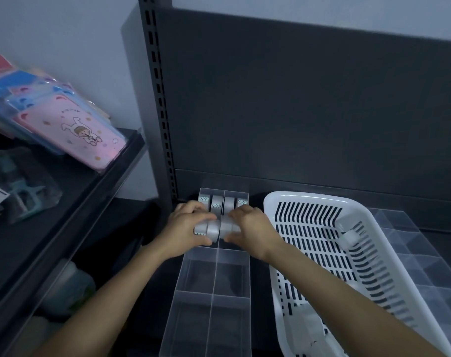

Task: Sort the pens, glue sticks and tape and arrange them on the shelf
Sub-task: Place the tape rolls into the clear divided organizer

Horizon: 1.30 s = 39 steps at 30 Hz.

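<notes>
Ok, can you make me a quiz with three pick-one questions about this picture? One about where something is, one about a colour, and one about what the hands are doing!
1. On which side of the clear organizer is the basket?
A. left
B. right
C. on top of it

2. What colour is the basket?
A. red
B. white
C. green

3. What are the left hand and the right hand doing?
A. lying flat and empty
B. reaching into the basket
C. holding tape rolls

Answers: 1 B, it sits just right of the organizer; 2 B, its slotted plastic is white; 3 C, both hands' fingers curl round grey rolls above the organizer.
</notes>
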{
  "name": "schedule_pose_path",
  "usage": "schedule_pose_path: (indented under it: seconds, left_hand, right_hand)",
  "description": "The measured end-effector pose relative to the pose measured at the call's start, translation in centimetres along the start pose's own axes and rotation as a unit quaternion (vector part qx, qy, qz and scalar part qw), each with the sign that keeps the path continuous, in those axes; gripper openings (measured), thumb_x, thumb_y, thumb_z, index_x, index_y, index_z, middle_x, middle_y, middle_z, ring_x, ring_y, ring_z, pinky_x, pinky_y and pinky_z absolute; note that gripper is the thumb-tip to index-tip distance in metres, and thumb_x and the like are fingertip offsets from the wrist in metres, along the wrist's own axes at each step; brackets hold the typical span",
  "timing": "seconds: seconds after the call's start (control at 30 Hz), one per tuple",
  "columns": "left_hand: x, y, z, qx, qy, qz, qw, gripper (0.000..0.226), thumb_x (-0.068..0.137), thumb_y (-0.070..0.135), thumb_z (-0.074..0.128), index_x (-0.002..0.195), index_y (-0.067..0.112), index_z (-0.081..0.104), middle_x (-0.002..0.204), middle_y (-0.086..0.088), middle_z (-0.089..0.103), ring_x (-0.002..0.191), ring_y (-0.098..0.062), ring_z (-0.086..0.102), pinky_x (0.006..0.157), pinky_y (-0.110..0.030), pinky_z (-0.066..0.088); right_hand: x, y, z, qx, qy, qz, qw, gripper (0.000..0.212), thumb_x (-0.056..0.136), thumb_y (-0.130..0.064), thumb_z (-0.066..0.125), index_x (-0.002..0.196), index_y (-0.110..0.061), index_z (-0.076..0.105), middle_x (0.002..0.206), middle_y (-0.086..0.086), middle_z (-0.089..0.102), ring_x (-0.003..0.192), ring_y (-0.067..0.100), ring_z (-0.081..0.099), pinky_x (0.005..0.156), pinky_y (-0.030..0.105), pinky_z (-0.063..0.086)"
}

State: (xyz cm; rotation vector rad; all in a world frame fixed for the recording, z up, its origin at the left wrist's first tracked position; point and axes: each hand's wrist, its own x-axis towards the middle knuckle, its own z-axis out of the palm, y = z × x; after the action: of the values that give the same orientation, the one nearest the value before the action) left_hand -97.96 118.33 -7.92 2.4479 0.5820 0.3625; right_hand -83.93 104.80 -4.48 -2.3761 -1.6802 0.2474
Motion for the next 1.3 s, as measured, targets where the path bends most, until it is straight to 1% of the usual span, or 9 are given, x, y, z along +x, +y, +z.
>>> schedule_pose_path:
  seconds: [0.1, 0.3, 0.5, 0.63, 0.73, 0.83, 1.0, 1.13, 1.3]
  left_hand:
    - [0.1, -0.2, 0.1, 0.011, 0.006, -0.011, 1.0, 0.057, 0.071, 0.024, 0.082, 0.123, 0.031, 0.062, 0.118, 0.016, 0.039, 0.117, -0.01, 0.031, 0.105, -0.027, 0.027]
    - [-0.2, -0.2, -0.1, 0.004, -0.003, -0.037, 0.999, 0.056, 0.074, 0.022, 0.079, 0.127, 0.026, 0.059, 0.123, 0.01, 0.046, 0.122, -0.012, 0.033, 0.108, -0.027, 0.029]
    - [-0.7, 0.9, -0.6, 0.005, 0.051, -0.02, 0.999, 0.046, 0.077, 0.02, 0.076, 0.121, 0.022, 0.063, 0.117, 0.016, 0.044, 0.114, -0.005, 0.033, 0.098, -0.015, 0.024]
    - [-1.1, 2.6, -0.9, -0.002, 0.066, 0.004, 0.998, 0.038, 0.081, 0.02, 0.073, 0.118, 0.02, 0.064, 0.116, 0.015, 0.047, 0.113, -0.004, 0.038, 0.096, -0.01, 0.023]
    - [-1.3, 4.1, -0.8, -0.014, 0.053, 0.017, 0.998, 0.036, 0.082, 0.019, 0.072, 0.117, 0.019, 0.065, 0.115, 0.013, 0.049, 0.114, -0.005, 0.044, 0.098, -0.014, 0.029]
    - [-1.1, 6.3, -0.3, -0.016, 0.026, 0.046, 0.998, 0.034, 0.082, 0.024, 0.072, 0.116, 0.022, 0.065, 0.114, 0.015, 0.05, 0.11, -0.001, 0.048, 0.1, -0.018, 0.037]
    - [-1.2, 11.9, 1.5, -0.027, -0.058, 0.086, 0.994, 0.035, 0.083, 0.03, 0.07, 0.117, 0.027, 0.063, 0.109, 0.018, 0.054, 0.1, 0.004, 0.054, 0.093, -0.022, 0.046]
    - [-1.6, 15.9, 3.7, -0.009, -0.212, 0.129, 0.969, 0.042, 0.085, 0.038, 0.068, 0.124, 0.028, 0.058, 0.115, 0.018, 0.056, 0.101, 0.006, 0.054, 0.091, -0.02, 0.049]
    - [-1.3, 18.0, 6.3, 0.097, -0.369, 0.164, 0.91, 0.054, 0.082, 0.039, 0.071, 0.132, 0.032, 0.051, 0.128, 0.014, 0.053, 0.113, -0.003, 0.05, 0.096, -0.025, 0.045]
  right_hand:
    - [-0.1, -0.2, 0.2, -0.012, -0.017, 0.009, 1.0, 0.053, 0.082, -0.036, 0.067, 0.125, -0.008, 0.054, 0.123, 0.013, 0.052, 0.11, 0.032, 0.051, 0.096, 0.038, 0.044]
    - [-0.2, -0.4, 0.5, -0.053, -0.017, 0.008, 0.998, 0.048, 0.083, -0.036, 0.064, 0.122, -0.01, 0.054, 0.121, 0.011, 0.053, 0.108, 0.031, 0.049, 0.091, 0.037, 0.043]
    - [-0.4, -0.4, 0.5, -0.073, -0.009, -0.002, 0.997, 0.05, 0.083, -0.035, 0.065, 0.127, -0.014, 0.052, 0.126, 0.007, 0.051, 0.116, 0.029, 0.038, 0.097, 0.038, 0.039]
    - [-0.9, 0.3, -0.6, -0.022, 0.026, -0.003, 0.999, 0.05, 0.084, -0.023, 0.065, 0.13, -0.011, 0.049, 0.129, 0.012, 0.047, 0.117, 0.031, 0.04, 0.1, 0.036, 0.038]
    - [-2.2, 1.6, -2.4, 0.015, 0.072, 0.003, 0.997, 0.046, 0.086, -0.016, 0.062, 0.131, -0.009, 0.051, 0.127, 0.014, 0.051, 0.119, 0.031, 0.045, 0.102, 0.033, 0.038]
    - [-4.4, 3.4, -4.3, 0.041, 0.08, 0.033, 0.995, 0.043, 0.089, -0.015, 0.061, 0.131, -0.01, 0.053, 0.128, 0.011, 0.052, 0.115, 0.027, 0.052, 0.098, 0.027, 0.038]
    - [-8.9, 7.2, -5.9, 0.025, 0.04, 0.064, 0.997, 0.028, 0.09, -0.022, 0.06, 0.115, -0.01, 0.062, 0.11, 0.006, 0.065, 0.099, 0.02, 0.06, 0.077, 0.022, 0.041]
    - [-12.8, 9.4, -5.9, 0.041, -0.049, 0.075, 0.995, 0.033, 0.088, -0.023, 0.063, 0.119, -0.013, 0.062, 0.113, 0.0, 0.066, 0.098, 0.013, 0.061, 0.081, 0.019, 0.045]
    - [-15.8, 11.1, -5.3, 0.06, -0.166, 0.084, 0.981, 0.043, 0.086, -0.024, 0.065, 0.127, -0.018, 0.057, 0.125, -0.003, 0.06, 0.105, 0.007, 0.055, 0.084, 0.015, 0.038]
